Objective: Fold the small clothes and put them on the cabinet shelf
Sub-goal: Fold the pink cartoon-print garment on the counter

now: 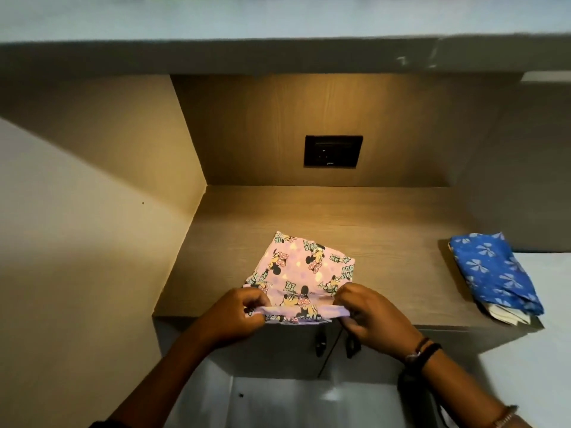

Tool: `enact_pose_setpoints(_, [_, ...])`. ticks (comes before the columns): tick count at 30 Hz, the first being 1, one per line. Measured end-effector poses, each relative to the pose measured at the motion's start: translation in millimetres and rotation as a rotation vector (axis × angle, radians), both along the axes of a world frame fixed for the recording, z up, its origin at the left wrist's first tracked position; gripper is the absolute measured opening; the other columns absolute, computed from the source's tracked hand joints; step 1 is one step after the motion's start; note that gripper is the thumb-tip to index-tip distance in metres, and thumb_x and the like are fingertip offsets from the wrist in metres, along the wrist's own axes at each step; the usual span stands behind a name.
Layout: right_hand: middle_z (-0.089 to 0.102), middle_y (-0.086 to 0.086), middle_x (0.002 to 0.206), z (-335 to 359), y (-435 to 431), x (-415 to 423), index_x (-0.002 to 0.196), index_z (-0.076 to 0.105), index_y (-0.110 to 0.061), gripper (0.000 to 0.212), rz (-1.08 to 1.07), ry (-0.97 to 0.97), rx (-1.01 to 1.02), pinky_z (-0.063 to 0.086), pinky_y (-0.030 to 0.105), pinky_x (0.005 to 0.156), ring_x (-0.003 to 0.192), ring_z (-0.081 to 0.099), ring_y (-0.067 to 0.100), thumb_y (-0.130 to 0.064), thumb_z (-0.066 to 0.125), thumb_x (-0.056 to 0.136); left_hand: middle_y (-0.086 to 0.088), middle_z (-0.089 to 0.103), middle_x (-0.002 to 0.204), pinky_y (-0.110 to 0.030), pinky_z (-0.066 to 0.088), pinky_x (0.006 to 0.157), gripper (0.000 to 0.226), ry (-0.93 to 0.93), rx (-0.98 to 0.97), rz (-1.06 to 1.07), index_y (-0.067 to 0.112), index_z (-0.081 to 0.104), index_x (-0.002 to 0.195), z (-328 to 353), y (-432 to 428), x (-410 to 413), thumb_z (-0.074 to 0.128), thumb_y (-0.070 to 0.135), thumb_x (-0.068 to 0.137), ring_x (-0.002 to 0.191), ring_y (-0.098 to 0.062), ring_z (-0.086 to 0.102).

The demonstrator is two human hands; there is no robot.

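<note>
Wooden shelf [386, 230] carries pink shorts [304, 270] at its near edge, waistband running left to right. Left hand [239, 316] and right hand [369, 313] each pinch one waistband end, cloth stretching away from them; blue folded cloth [491, 270] lies right.

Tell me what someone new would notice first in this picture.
The pink cartoon-print garment lies at the front middle of the lit wooden shelf, with the left hand and right hand pinching its near edge. A folded blue cloth with pale bow shapes sits at the shelf's right end. A black socket panel is set in the back wall above.
</note>
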State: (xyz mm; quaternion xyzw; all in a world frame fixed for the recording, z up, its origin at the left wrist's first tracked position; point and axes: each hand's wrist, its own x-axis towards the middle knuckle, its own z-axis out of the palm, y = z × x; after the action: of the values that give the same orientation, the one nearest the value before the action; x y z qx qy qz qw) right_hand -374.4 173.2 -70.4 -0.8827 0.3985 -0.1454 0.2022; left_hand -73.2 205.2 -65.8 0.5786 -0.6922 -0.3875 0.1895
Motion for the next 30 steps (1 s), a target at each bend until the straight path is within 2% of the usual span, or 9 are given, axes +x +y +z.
enact_pose_setpoints(5, [0.065, 0.001, 0.082, 16.6, 19.8, -15.9, 0.088, 0.063, -0.014, 0.006, -0.009, -0.079, 0.132, 0.048, 0.040, 0.063, 0.073, 0.058, 0.018, -0.013, 0.058, 0.084, 0.010, 0.063, 0.085, -0.012, 0.049, 0.067, 0.012, -0.113, 0.014, -0.081, 0.017, 0.069, 0.093, 29.4, 12.7, -15.4, 0.065, 0.007, 0.087, 0.076, -0.006, 0.060])
enact_pose_setpoints(8, [0.066, -0.013, 0.077, 46.2, 24.3, -22.1, 0.090, 0.067, -0.024, 0.015, 0.000, -0.287, 0.215, 0.047, 0.031, 0.057, 0.066, 0.061, 0.008, -0.012, 0.064, 0.082, 0.011, 0.070, 0.076, -0.014, 0.051, 0.065, 0.020, 0.033, 0.061, -0.063, 0.025, 0.070, 0.086, 69.4, 16.3, -7.9, 0.071, 0.005, 0.083, 0.075, -0.003, 0.065])
enact_pose_setpoints(11, [0.071, -0.011, 0.085, 81.0, 8.4, -23.4, 0.097, 0.068, -0.030, 0.015, 0.021, -0.439, 0.302, 0.054, 0.020, 0.061, 0.070, 0.067, 0.005, -0.020, 0.067, 0.085, 0.002, 0.075, 0.084, -0.019, 0.057, 0.067, 0.014, 0.226, 0.064, -0.022, 0.012, 0.071, 0.090, 109.1, 0.0, 3.7, 0.072, 0.002, 0.081, 0.077, -0.010, 0.071])
enact_pose_setpoints(15, [0.071, -0.004, 0.075, 98.0, -45.1, -16.0, 0.092, 0.069, -0.022, 0.012, -0.113, -0.580, 0.401, 0.052, 0.020, 0.054, 0.061, 0.062, 0.008, -0.011, 0.069, 0.087, -0.015, 0.070, 0.087, -0.027, 0.053, 0.064, 0.016, 0.216, 0.023, 0.029, -0.003, 0.068, 0.101, 127.6, -55.5, 3.6, 0.061, -0.008, 0.087, 0.076, -0.021, 0.067])
enact_pose_setpoints(18, [0.068, 0.003, 0.073, 87.6, -91.5, -7.9, 0.089, 0.068, -0.013, 0.006, -0.243, -0.536, 0.383, 0.050, 0.020, 0.053, 0.061, 0.060, 0.011, -0.007, 0.069, 0.087, -0.012, 0.068, 0.085, -0.020, 0.051, 0.059, 0.019, 0.162, -0.028, 0.067, -0.008, 0.066, 0.106, 113.1, -102.6, -2.8, 0.061, -0.007, 0.088, 0.071, -0.012, 0.062])
enact_pose_setpoints(21, [0.068, 0.000, 0.075, 69.6, -126.9, -0.3, 0.084, 0.067, -0.016, 0.009, -0.357, -0.391, 0.312, 0.048, 0.018, 0.056, 0.068, 0.060, 0.013, -0.008, 0.069, 0.086, -0.016, 0.069, 0.091, -0.025, 0.052, 0.064, 0.016, 0.060, -0.067, 0.087, -0.005, 0.069, 0.103, 87.8, -141.4, -9.0, 0.064, -0.003, 0.088, 0.080, -0.019, 0.062])
enact_pose_setpoints(24, [0.065, -0.003, 0.074, 50.7, -142.9, 6.2, 0.078, 0.064, -0.020, 0.015, -0.439, -0.294, 0.236, 0.044, 0.024, 0.058, 0.068, 0.056, 0.013, -0.009, 0.066, 0.087, -0.007, 0.069, 0.090, -0.028, 0.051, 0.068, 0.012, -0.013, -0.108, 0.088, 0.009, 0.071, 0.096, 65.1, -161.4, -15.9, 0.065, 0.003, 0.089, 0.085, -0.021, 0.063])
enact_pose_setpoints(27, [0.064, -0.001, 0.073, 32.8, -139.8, 3.3, 0.080, 0.064, -0.019, 0.013, -0.516, -0.284, 0.157, 0.041, 0.028, 0.055, 0.066, 0.055, 0.015, -0.012, 0.061, 0.090, -0.001, 0.071, 0.086, -0.038, 0.053, 0.067, 0.023, -0.026, -0.158, 0.141, 0.033, 0.068, 0.083, 55.9, -163.3, -24.5, 0.063, 0.011, 0.088, 0.079, -0.024, 0.065])
enact_pose_setpoints(30, [0.069, 0.000, 0.084, 17.9, -126.2, -8.6, 0.087, 0.067, -0.017, 0.011, -0.490, -0.270, 0.112, 0.050, 0.034, 0.066, 0.076, 0.062, 0.018, -0.009, 0.061, 0.090, 0.007, 0.071, 0.089, -0.040, 0.056, 0.071, 0.019, -0.063, -0.236, 0.148, 0.032, 0.070, 0.089, 54.3, -151.1, -33.0, 0.063, 0.015, 0.087, 0.081, -0.019, 0.067])
